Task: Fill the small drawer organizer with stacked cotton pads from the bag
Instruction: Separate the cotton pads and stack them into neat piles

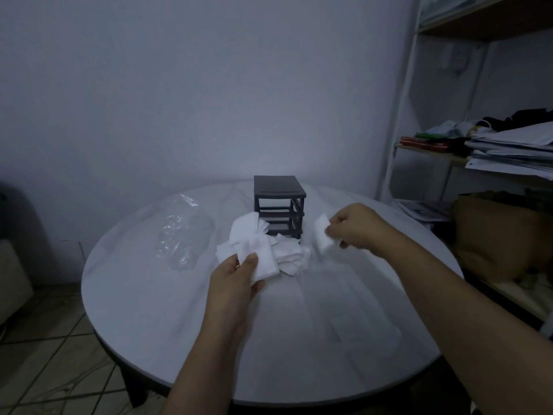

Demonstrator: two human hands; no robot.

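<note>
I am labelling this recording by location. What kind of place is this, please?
Probably a spare or storage room in a home. A round white table stands by a bare pale wall, a white metal shelving unit holds stacked white papers, and the floor has beige tiles.

Home storage room: round table, tiled floor, shelves with papers

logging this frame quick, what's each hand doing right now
Left hand: holding a bunch of fanned cotton pads.
Right hand: pinching a small pad stack.
</note>
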